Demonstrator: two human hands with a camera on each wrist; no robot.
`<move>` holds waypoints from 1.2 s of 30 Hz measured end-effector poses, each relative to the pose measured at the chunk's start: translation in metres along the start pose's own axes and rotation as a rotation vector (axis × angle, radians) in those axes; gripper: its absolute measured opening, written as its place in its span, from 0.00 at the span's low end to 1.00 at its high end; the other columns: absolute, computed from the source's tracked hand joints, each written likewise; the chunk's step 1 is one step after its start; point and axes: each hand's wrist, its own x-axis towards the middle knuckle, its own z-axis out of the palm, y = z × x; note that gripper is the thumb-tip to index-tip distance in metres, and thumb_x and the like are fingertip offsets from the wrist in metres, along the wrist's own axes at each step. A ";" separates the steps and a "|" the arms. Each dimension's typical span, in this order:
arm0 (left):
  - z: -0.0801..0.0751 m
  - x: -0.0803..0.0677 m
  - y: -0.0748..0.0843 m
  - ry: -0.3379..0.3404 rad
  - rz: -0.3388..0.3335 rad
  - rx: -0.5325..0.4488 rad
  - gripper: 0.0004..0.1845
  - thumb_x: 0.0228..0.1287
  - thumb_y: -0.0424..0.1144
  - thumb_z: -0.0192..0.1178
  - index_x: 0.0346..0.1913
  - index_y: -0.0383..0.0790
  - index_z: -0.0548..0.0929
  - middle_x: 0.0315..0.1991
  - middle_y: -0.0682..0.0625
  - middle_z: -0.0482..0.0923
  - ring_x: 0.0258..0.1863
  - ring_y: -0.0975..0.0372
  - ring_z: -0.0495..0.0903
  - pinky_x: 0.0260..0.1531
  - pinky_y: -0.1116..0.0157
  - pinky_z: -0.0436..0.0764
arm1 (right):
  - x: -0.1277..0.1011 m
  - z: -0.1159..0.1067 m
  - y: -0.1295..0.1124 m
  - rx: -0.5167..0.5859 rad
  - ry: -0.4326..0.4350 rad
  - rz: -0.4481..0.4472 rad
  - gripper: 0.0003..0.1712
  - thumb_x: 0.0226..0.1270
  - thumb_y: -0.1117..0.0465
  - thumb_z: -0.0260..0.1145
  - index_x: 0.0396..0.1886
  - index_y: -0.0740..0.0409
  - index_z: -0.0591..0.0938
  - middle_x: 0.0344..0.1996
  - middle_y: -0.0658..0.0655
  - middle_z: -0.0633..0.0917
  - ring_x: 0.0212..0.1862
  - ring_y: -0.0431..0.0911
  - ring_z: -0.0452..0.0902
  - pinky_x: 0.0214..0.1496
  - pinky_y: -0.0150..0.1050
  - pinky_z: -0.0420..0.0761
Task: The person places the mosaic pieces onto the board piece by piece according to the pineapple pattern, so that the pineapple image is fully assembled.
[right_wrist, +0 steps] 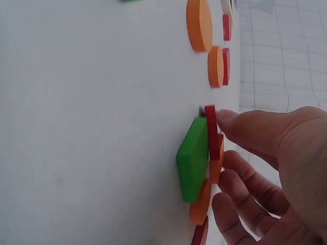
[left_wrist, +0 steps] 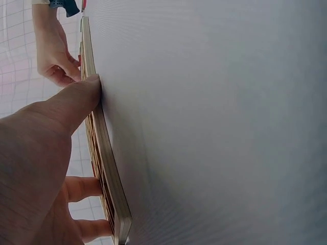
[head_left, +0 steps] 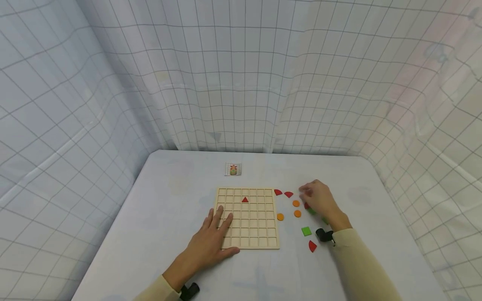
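Red piece (right_wrist: 210, 131), thin, standing on edge against a green piece (right_wrist: 193, 159) on the white table (head_left: 169, 200): this is what the right hand is working at.

Head view: the left hand (head_left: 211, 242) is lying flat, fingers spreading over the near left corner of the wooden grid board (head_left: 260, 240). A red triangle (head_left: 245, 200) is sitting in one cell in the board's second row from the far edge. The right hand (head_left: 320, 200) is reaching into loose pieces right of the board, fingers curling down, covering the red piece here. Orange discs (head_left: 296, 203), red quarter shapes (head_left: 278, 192) and a green square (head_left: 306, 231) are lying around it. A small pattern card (head_left: 233, 169) is lying beyond the board.

Left wrist view: the thumb (left_wrist: 76, 99) is pressing on the board's edge (left_wrist: 104, 153), fingers resting flat across the cells.

Right wrist view: the right hand (right_wrist: 271, 168) is closing on the red piece, thumb tip touching its edge, fingers curling just beside; whether it is fully pinching is unclear
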 end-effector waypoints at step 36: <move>0.001 0.001 -0.004 -0.021 -0.006 0.008 0.58 0.73 0.73 0.74 0.93 0.42 0.66 0.95 0.29 0.53 0.92 0.24 0.56 0.82 0.32 0.79 | -0.008 0.006 -0.043 0.127 0.025 -0.135 0.14 0.75 0.67 0.79 0.56 0.65 0.95 0.46 0.61 0.91 0.46 0.49 0.91 0.54 0.47 0.97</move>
